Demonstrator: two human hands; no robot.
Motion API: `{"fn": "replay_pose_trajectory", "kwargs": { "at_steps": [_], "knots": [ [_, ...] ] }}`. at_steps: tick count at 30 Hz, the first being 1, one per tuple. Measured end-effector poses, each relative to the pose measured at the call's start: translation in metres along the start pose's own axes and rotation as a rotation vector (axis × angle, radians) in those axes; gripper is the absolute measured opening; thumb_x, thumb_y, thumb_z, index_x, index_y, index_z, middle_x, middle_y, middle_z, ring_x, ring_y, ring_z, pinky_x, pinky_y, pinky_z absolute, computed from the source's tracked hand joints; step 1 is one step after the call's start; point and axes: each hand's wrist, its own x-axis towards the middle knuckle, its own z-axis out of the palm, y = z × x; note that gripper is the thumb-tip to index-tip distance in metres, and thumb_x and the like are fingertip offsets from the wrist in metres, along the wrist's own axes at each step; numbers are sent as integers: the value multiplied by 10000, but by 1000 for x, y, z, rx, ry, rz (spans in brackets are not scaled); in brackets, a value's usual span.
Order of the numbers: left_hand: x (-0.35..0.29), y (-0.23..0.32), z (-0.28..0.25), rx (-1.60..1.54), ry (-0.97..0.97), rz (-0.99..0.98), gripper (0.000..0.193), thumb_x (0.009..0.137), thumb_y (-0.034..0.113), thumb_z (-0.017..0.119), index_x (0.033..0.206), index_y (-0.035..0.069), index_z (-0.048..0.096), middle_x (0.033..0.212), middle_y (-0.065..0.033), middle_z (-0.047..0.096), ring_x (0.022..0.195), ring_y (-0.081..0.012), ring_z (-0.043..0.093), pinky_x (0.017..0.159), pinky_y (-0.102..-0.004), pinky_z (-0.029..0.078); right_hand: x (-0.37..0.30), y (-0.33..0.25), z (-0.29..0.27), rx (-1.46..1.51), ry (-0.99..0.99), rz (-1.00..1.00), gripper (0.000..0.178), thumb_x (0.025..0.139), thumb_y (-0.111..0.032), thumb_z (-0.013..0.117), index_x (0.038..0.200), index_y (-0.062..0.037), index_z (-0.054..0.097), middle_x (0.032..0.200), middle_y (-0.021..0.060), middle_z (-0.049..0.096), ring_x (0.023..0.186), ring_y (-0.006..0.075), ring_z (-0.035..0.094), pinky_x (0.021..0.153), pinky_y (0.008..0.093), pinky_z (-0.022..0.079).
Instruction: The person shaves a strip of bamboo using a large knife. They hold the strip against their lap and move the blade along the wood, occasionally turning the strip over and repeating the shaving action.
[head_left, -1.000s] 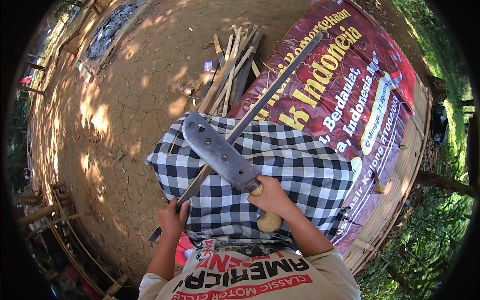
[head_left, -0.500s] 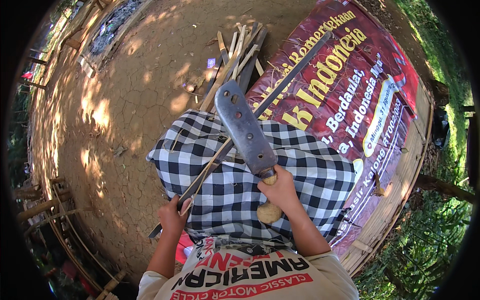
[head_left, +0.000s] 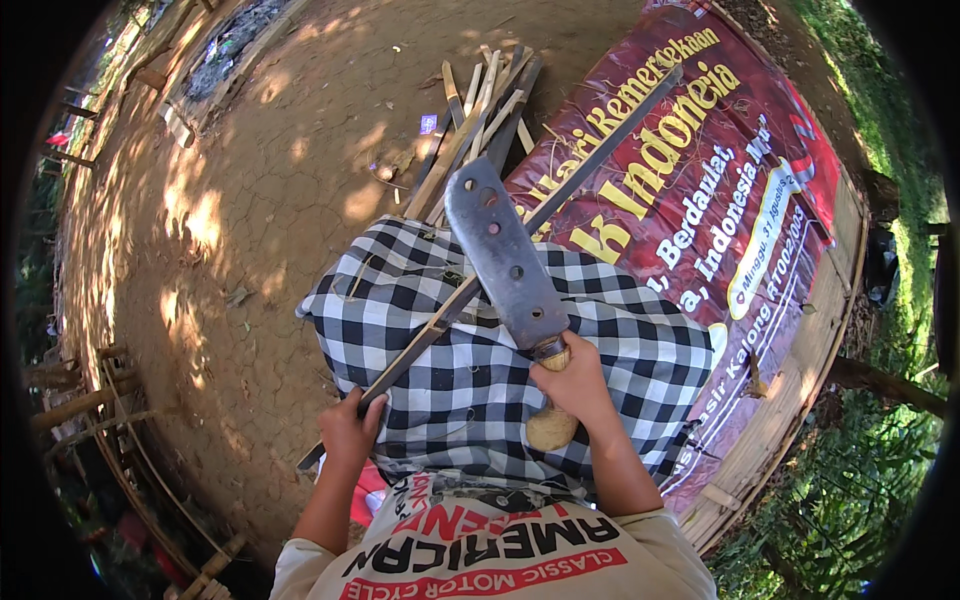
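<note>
My right hand (head_left: 577,382) is wrapped round the wooden handle (head_left: 552,428) of a broad grey cleaver (head_left: 505,258); the handle ends in a round knob. The blade has several holes and points away from me, tilted left. It crosses over a long, dark bamboo strip (head_left: 610,145), and whether its edge touches the strip I cannot tell. Near the strip's close end, my left hand (head_left: 347,430) grips it, with its tip jutting out below the fist. The strip slants from lower left to upper right above a black-and-white checked cloth (head_left: 455,400) over my lap.
Beyond the cloth, several bamboo strips (head_left: 465,110) lie heaped on cracked brown ground (head_left: 260,300). A dark red printed banner (head_left: 640,190) with thin shavings covers a bamboo platform (head_left: 790,400) on the right. Bamboo rails (head_left: 90,415) stand at the left edge.
The cleaver has shifted slightly right. The strip's far end has also moved a little right and remains in my left hand. A pale sliver seen along the strip near that hand no longer shows.
</note>
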Motion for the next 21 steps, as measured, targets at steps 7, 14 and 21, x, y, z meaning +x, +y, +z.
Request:
{"fn": "replay_pose_trajectory", "kwargs": {
  "at_steps": [7,14,21],
  "knots": [
    [0,-5,3,-32,26,51,344,839,317,723,718,27,583,567,-201,553,550,-410,576,499,-446,425,-3,1,4,206,16,-12,196,748,41,706,891,27,573,710,60,622,545,111,598,500,259,495],
    [-1,-4,-3,-138,83,30,290,826,213,739,718,12,561,613,-204,544,561,-412,541,504,-431,400,-1,-10,-10,317,213,-84,198,791,20,705,928,12,562,734,44,614,570,103,607,513,247,507],
    [3,-6,-13,-79,88,0,285,828,217,738,720,18,565,632,-189,557,568,-400,552,510,-435,401,5,-10,-50,184,320,-254,221,797,30,674,994,19,575,756,35,604,583,91,585,523,242,487]
  ]
}}
